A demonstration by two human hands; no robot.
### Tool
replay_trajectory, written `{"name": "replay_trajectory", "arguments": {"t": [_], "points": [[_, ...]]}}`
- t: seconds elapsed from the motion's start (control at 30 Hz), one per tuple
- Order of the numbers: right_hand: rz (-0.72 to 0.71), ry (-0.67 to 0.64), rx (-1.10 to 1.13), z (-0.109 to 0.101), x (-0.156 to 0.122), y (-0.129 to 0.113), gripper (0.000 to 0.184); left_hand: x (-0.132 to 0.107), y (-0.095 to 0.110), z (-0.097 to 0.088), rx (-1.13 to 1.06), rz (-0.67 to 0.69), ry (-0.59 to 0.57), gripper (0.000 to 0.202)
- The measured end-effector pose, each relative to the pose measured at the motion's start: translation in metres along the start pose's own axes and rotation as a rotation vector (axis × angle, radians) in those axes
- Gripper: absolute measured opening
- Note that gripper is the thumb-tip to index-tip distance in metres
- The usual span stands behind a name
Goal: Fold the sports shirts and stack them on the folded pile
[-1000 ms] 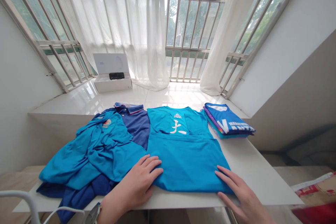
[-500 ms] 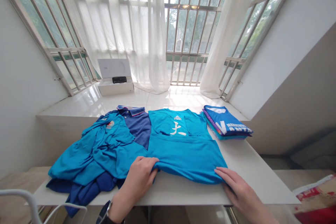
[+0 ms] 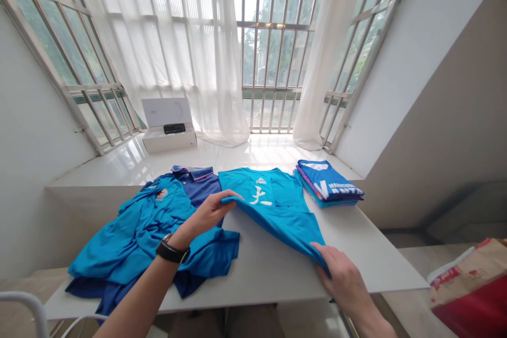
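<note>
A turquoise T-shirt (image 3: 277, 206) with white print lies on the white table (image 3: 261, 269), its sides folded in. My left hand (image 3: 212, 211) pinches the shirt's bottom left corner and holds it lifted over the shirt's middle. My right hand (image 3: 340, 277) grips the bottom right corner, lower and nearer the table's front edge. A black watch sits on my left wrist.
A loose heap of blue polo shirts (image 3: 146, 232) covers the table's left. A stack of folded shirts (image 3: 328, 185) sits at the far right corner. An open white box (image 3: 168, 127) rests on the window ledge. A red and brown bag (image 3: 471, 290) is at the lower right.
Both hands went from resting on the shirt's bottom hem to gripping its corners. The left hand has lifted its corner up and away from me; the hem has left the table's front.
</note>
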State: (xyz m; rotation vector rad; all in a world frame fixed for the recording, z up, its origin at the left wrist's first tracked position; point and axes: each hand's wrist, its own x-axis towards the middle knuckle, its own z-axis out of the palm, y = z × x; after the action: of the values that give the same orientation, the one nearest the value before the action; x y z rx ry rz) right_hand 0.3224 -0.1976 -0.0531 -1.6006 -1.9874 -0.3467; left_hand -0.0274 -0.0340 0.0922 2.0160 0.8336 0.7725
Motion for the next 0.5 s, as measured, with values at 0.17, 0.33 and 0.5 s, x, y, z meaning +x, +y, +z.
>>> {"name": "replay_trajectory", "arguments": {"t": [0.17,0.33,0.5], "points": [[-0.029,0.031,0.119,-0.004,-0.011,-0.029,0.051,-0.012,0.022,-0.022,0.064,0.072,-0.097,0.035],[-0.133,-0.003,0.158,-0.012,-0.026,-0.038,0.046,-0.069,0.015,-0.027,0.157,-0.022,-0.168,0.031],[-0.224,-0.017,0.19,-0.033,-0.039,-0.034,0.032,-0.135,-0.01,-0.018,0.239,-0.158,-0.136,0.031]]}}
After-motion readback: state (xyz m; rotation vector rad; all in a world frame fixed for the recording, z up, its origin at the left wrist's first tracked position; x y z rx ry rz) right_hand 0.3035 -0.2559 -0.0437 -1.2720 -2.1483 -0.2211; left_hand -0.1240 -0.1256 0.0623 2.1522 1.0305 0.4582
